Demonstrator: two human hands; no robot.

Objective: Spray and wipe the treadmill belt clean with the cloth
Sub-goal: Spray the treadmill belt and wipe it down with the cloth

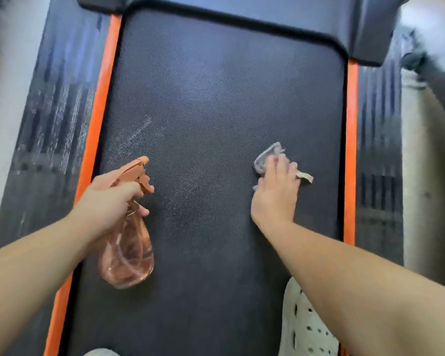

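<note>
Left hand (111,199) grips bottle (126,253), cloth (263,158) under right hand (276,194), shoe (306,327) on belt (216,98)

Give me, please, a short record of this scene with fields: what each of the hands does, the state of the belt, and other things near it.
left hand: grips the spray bottle at its neck, nozzle pointing over the belt
right hand: presses flat on the grey cloth
treadmill belt: black, pale streaks beyond the nozzle
cloth position: right part of the belt
side strips: orange, one along each belt edge
other: pale perforated shoe, lower right
</note>
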